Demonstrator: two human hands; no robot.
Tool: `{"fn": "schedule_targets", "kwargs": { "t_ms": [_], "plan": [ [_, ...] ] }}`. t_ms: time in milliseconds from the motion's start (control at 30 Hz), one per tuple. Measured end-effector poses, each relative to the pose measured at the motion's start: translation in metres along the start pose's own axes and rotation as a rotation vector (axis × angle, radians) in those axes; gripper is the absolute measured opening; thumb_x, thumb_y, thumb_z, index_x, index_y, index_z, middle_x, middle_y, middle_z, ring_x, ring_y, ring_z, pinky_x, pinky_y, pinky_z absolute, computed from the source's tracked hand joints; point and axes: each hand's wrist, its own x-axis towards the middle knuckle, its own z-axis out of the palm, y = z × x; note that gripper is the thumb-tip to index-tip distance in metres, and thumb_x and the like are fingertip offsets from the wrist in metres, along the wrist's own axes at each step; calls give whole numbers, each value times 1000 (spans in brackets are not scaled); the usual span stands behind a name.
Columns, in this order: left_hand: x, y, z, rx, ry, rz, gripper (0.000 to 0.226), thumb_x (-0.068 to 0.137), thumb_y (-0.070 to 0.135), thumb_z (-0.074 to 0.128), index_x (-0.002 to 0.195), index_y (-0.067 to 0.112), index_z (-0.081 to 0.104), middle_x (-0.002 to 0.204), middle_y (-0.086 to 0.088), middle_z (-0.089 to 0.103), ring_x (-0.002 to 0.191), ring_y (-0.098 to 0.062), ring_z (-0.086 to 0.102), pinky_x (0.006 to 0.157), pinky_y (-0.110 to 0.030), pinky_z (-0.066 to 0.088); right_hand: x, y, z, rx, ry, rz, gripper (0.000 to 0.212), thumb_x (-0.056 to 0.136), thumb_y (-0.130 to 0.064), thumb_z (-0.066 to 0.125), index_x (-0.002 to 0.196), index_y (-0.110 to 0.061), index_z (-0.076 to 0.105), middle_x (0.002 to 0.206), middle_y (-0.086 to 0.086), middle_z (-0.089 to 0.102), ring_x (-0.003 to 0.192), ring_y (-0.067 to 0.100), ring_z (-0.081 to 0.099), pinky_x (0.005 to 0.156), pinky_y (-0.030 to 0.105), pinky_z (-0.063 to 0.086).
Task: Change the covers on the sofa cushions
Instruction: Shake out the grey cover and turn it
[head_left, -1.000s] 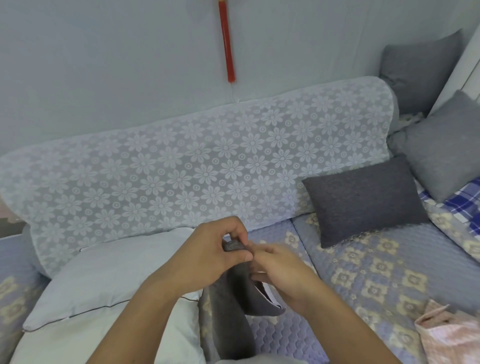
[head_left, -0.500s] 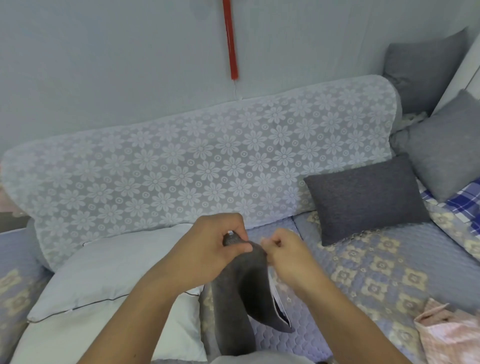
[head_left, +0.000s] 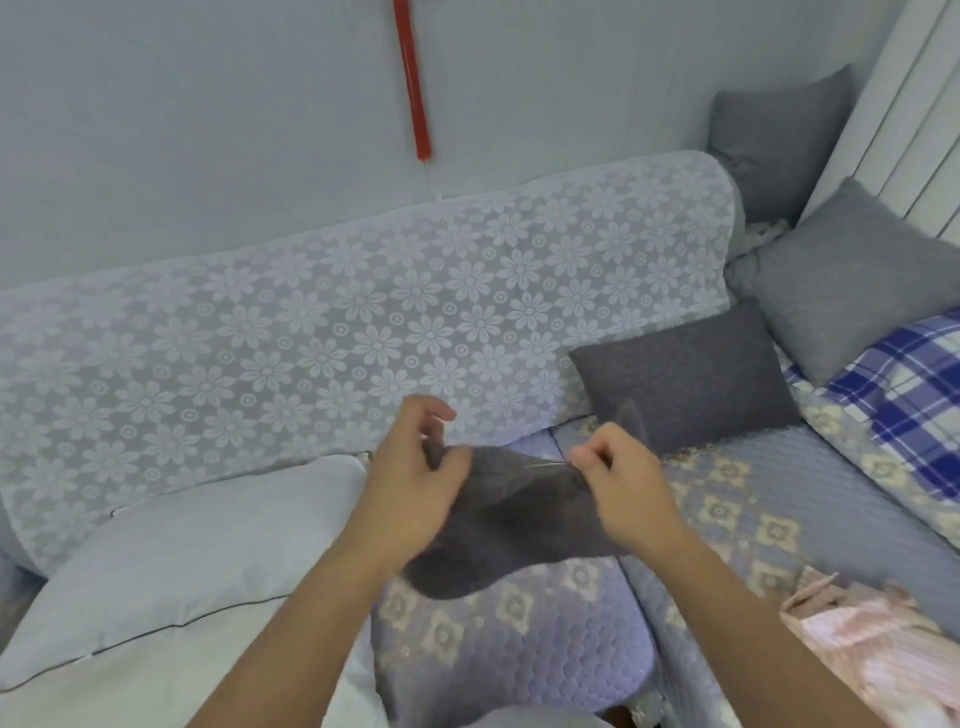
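A dark grey cushion cover (head_left: 511, 525) is stretched between a person's two hands above the front middle of the sofa seat (head_left: 769, 499), its top edge running roughly left to right and its loose body sagging down toward the near left. The left hand (head_left: 415, 483) grips the cover's left upper corner with curled fingers, the forefinger lifted clear; the right hand (head_left: 621, 478) pinches the top edge at the right, where a thin pale line, possibly a zip, shows along the hem. One bare white cushion insert (head_left: 171, 566) lies on the seat's left end, touching the left forearm. One dark grey covered cushion (head_left: 685, 374) leans against the lace-draped backrest (head_left: 322, 332) toward the right end. Two lighter grey cushions stand in the far right corner, one high against the wall (head_left: 774, 135), one lower (head_left: 852, 270) beside a blue plaid cloth (head_left: 914, 384). Crumpled pink fabric (head_left: 878, 649) lies at the seat's near right corner. A red strip (head_left: 413, 78) hangs on the wall.
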Motion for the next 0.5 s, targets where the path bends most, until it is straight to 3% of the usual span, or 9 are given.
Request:
{"fn": "schedule_targets", "kwargs": {
  "t_ms": [67, 133, 233, 333, 500],
  "plan": [
    [-4, -3, 40, 357, -271, 156, 30, 89, 40, 68, 113, 40, 52, 103, 17, 52, 84, -4, 57, 72, -27, 49, -13, -31, 4, 18, -60, -129, 25, 98, -19, 58, 74, -22, 50, 69, -6, 55, 65, 5, 51, 61, 21, 41],
    [-1, -7, 58, 444, -260, 233, 12, 93, 40, 60, 96, 28, 55, 90, 12, 56, 78, -7, 55, 66, -33, 44, -21, -43, 3, -30, -72, -209, 21, 98, -22, 57, 78, -21, 52, 73, -6, 56, 70, 10, 53, 63, 29, 43],
    [3, -10, 61, 586, -261, 243, 31, 101, 40, 50, 74, 25, 44, 75, 8, 50, 74, -15, 53, 65, -38, 42, -26, -28, 0, -213, 32, -245, 21, 99, -21, 55, 79, -14, 52, 78, 0, 53, 75, 17, 49, 66, 35, 40],
    [0, 2, 70, 791, -303, 291, 34, 101, 50, 48, 77, 26, 46, 82, 4, 54, 84, -19, 57, 69, -35, 41, -22, 14, -2, -322, 103, -54, 22, 98, -20, 55, 77, -15, 50, 83, 3, 53, 78, 19, 48, 67, 33, 36],
    [-7, 19, 104, 919, -492, 279, 35, 102, 54, 44, 83, 26, 44, 91, 4, 52, 93, -17, 59, 73, -30, 36, -15, 76, -19, -276, 34, 289, 23, 98, -20, 54, 75, -20, 49, 88, 5, 58, 82, 22, 54, 66, 33, 36]
  ]
}}
